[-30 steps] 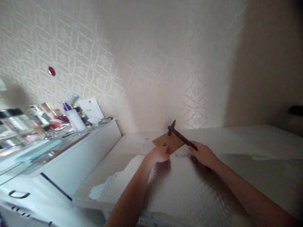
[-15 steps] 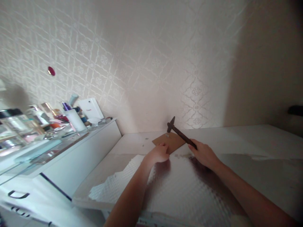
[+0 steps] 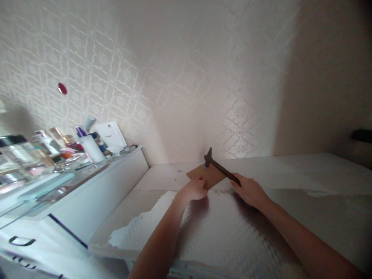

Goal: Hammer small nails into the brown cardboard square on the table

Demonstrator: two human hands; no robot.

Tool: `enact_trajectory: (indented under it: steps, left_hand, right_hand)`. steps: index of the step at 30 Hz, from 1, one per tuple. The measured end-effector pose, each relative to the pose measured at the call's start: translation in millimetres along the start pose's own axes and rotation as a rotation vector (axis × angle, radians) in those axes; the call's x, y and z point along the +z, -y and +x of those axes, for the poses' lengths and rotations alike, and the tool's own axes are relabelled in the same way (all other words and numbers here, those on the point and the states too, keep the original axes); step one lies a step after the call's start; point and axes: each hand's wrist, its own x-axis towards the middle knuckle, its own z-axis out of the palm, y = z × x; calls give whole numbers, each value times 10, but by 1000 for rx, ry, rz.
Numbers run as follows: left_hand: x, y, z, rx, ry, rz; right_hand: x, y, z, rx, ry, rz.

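A small brown board (image 3: 209,175) lies flat on a white table near the wall. My left hand (image 3: 194,189) rests on the board's near edge with its fingers curled, pressing it down. My right hand (image 3: 249,191) is closed round the handle of a dark hammer (image 3: 218,166). The hammer's head sits low over the board's far corner, at a small pale nail or pin that I cannot make out clearly.
A sheet of bubble wrap (image 3: 221,232) covers the near part of the white table (image 3: 305,170). To the left stands a white cabinet (image 3: 95,190) crowded with bottles, jars and a white box (image 3: 112,135). Patterned wall behind.
The hammer head rose a little half a second ago and has come back down onto the board's far corner. My left hand has stayed on the board.
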Motion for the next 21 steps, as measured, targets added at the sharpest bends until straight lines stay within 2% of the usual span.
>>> enact_trajectory:
  steps: [21]
  left_hand:
    - [-14, -10, -2, -8, 24, 11]
  right_hand:
    - [-27, 35, -28, 11, -15, -45]
